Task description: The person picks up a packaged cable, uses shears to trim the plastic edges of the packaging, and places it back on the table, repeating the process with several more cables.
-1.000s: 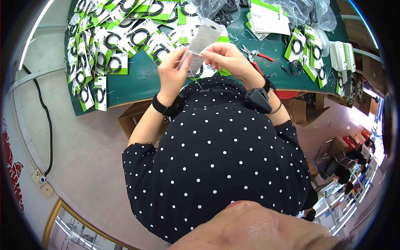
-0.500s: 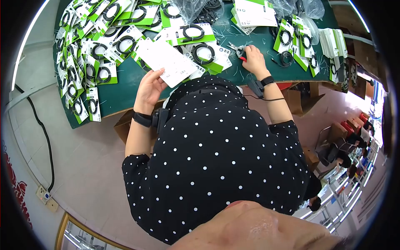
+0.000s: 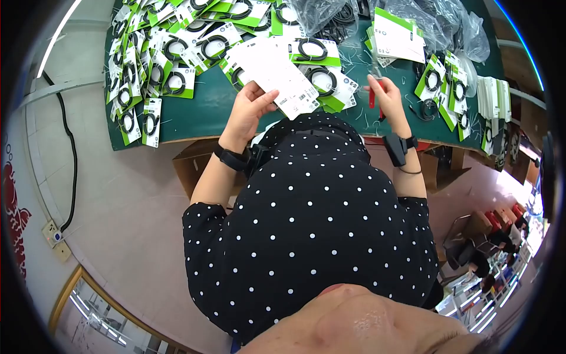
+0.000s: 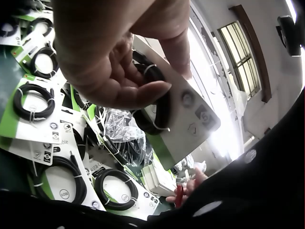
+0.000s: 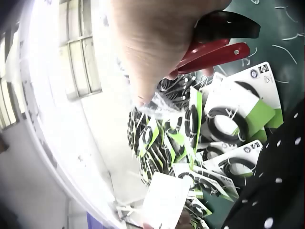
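Note:
My left hand pinches a white packaging card by its near edge, its plain printed back facing up in the head view. On the card's other face, the left wrist view shows a coiled black cable fastened with white ties, with the fingers curled against it. Off to the right, my right hand grips a pair of red-handled cutters, the metal tip pointing away from the body. In the right wrist view the red handles stick out from the palm. The cutters stand apart from the card.
Many carded cables cover the green table on the left. Flat cards and clear plastic bags lie at the back right. More cards stand at the right edge. Cut tie ends are scattered around.
At first both hands were together at the card. The right hand then moved right to the cutters on the table and now holds them. The left hand kept the card, turned white back up.

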Available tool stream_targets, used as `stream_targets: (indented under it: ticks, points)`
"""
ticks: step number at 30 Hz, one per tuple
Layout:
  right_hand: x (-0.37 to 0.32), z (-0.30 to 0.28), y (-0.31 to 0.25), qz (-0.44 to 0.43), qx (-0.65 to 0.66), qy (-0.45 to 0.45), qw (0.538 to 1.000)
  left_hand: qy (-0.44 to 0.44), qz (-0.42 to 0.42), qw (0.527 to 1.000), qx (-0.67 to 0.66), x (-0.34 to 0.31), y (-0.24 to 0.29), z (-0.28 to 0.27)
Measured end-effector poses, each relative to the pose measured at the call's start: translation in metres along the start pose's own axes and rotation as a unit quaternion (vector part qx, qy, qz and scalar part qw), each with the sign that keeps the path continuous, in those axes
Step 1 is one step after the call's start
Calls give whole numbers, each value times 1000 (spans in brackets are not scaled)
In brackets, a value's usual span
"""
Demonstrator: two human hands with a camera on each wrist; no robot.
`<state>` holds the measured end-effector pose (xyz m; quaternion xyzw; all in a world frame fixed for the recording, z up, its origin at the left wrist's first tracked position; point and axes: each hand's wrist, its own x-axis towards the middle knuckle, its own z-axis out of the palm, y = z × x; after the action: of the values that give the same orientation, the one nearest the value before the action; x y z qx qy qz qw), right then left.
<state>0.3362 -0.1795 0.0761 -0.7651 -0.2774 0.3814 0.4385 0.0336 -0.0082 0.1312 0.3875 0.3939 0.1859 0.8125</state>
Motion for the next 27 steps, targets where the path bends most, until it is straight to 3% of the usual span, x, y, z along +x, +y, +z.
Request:
stream_targets:
  ticks: [1,2,4,5,8,13,20,27]
  points:
    - [-5,7,-16,1,77,-59,995,0,0,1000,0,0,1,2]
    - [-9,15,-29,1,77,-58,995,-12,4,1000,11,0,1,5]
    - [-18,31,-52,-179,-56,-86,979,-38,13,999,32,0,3,10]
    - [-23,37,-63,-178,-54,-85,979,-38,12,999,33,0,5,12]
    - [-35,50,-91,-375,-266,-80,884,-51,-8,999,17,-2,9,16]
    - [-38,55,-104,-363,-302,-106,875,-75,-39,996,-39,2,6,14]
    - [-43,60,-112,-392,-342,-95,849,-22,111,993,44,2,5,27]
    - [-45,64,-116,-425,-334,-78,838,-14,135,989,53,3,4,32]
